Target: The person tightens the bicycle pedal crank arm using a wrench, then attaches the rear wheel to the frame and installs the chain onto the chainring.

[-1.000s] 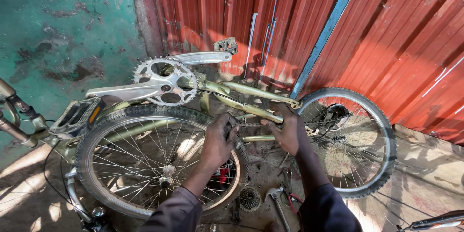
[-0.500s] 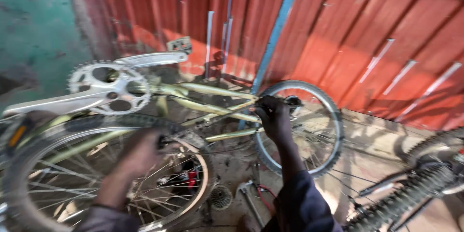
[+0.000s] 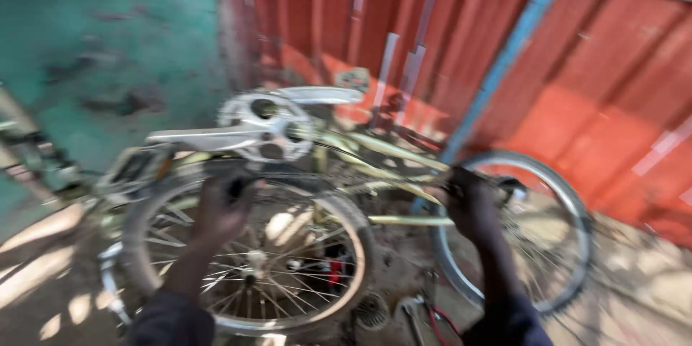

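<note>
An upside-down pale yellow-green bicycle stands in front of me, its frame running across the middle, and the picture is blurred by motion. My left hand is on the upper tyre of the near wheel, fingers curled over it. My right hand grips a frame tube beside the far wheel. The silver chainring and crank stick up above the near wheel, with a pedal at left.
A red corrugated metal wall with a blue diagonal bar rises behind the bicycle. A green painted wall is at left. A small sprocket and tool handles lie on the dirt ground below the frame.
My left hand has shifted left from the frame onto the near wheel's tyre. My right hand stays on the frame. The view has swung about and blurred.
</note>
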